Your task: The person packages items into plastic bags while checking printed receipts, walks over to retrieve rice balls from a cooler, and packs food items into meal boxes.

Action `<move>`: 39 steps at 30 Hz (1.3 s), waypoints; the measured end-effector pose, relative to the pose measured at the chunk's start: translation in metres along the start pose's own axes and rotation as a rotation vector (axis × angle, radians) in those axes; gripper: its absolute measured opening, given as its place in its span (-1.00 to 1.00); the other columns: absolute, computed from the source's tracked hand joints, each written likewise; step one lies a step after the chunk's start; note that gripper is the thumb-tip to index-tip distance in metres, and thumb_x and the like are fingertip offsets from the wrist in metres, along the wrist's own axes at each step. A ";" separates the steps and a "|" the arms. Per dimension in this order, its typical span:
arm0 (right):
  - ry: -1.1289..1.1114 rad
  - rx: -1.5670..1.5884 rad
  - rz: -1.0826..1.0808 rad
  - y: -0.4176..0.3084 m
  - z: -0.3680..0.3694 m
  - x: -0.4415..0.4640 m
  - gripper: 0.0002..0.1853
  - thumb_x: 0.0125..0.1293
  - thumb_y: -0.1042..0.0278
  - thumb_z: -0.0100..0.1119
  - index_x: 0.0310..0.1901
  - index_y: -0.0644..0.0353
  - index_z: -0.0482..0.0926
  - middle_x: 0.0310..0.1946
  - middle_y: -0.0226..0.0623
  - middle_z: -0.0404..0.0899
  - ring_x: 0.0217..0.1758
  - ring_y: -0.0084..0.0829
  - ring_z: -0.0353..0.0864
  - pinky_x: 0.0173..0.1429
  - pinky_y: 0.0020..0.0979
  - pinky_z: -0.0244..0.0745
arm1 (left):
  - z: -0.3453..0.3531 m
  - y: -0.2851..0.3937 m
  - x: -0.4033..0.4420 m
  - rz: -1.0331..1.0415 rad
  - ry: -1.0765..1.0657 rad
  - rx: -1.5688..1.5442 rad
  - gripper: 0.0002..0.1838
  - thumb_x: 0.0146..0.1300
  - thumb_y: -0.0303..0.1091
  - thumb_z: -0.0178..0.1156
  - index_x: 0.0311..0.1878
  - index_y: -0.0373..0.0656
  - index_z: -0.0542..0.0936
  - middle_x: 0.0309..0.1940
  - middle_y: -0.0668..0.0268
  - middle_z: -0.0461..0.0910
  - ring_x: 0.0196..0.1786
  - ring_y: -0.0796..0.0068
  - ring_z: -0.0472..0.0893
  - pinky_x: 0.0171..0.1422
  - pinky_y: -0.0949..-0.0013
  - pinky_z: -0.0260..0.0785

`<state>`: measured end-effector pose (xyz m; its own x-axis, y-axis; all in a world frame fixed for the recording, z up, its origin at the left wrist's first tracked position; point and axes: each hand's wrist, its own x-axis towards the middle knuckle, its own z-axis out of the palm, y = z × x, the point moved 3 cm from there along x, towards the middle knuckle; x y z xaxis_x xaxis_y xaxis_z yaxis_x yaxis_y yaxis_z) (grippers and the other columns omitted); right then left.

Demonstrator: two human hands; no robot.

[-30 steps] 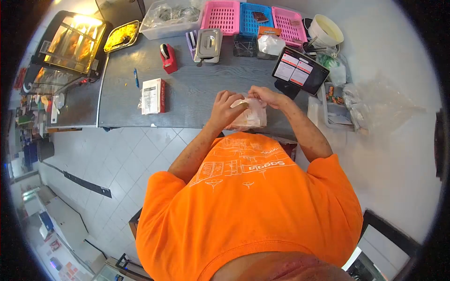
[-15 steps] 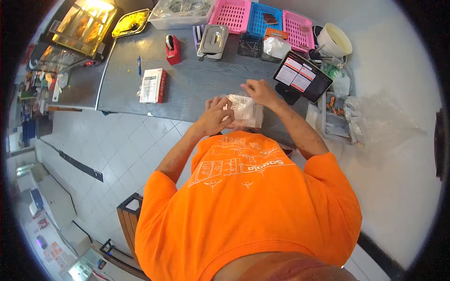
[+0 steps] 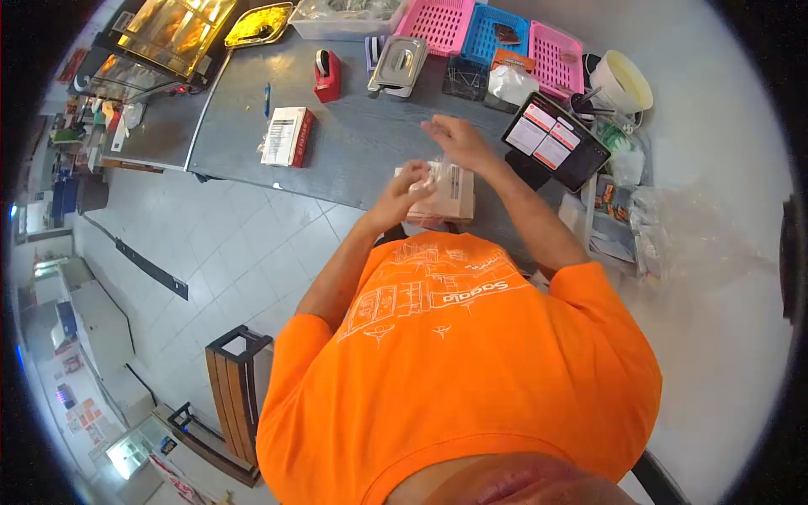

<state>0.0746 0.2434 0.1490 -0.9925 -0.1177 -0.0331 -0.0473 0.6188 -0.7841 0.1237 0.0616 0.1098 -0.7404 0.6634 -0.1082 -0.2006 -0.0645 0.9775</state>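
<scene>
A small pale cardboard box (image 3: 455,192) with a printed label lies near the table's front edge, close to my body. At its left side is my left hand (image 3: 402,195), fingers bent and thumb apart, near or touching the box. Something clear and shiny, like plastic, shows beside those fingertips, but its shape is unclear. My right hand (image 3: 457,140) hovers just beyond the box's far edge, fingers stretched toward the left. Nothing shows in that hand.
On the dark table (image 3: 227,139) are a red-and-white box (image 3: 286,136), a red tape dispenser (image 3: 327,77), a blue pen (image 3: 267,99) and a lidded steel container (image 3: 398,66). A tablet (image 3: 555,141) stands right; pink and blue baskets (image 3: 484,35) line the back.
My left hand has loosened from its curled pose over the box. My right hand has moved slightly up, its fingers now straighter. The view has shifted a little.
</scene>
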 end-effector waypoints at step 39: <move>-0.067 -0.603 0.433 0.209 -0.027 0.213 -0.70 0.27 0.48 0.05 0.00 0.31 0.62 0.06 0.16 0.57 0.12 0.10 0.60 0.15 -0.05 0.56 | -0.069 0.005 0.061 0.389 0.270 0.842 -0.77 0.04 -0.58 0.21 -0.19 -0.23 0.70 -0.30 0.13 0.63 -0.27 0.01 0.63 -0.08 0.16 0.52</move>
<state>-0.1501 0.3689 -0.0052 -0.9282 0.1983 -0.3148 0.2738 0.9370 -0.2170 0.0329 0.0500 0.0957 -0.8015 0.5078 0.3158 0.5381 0.3819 0.7514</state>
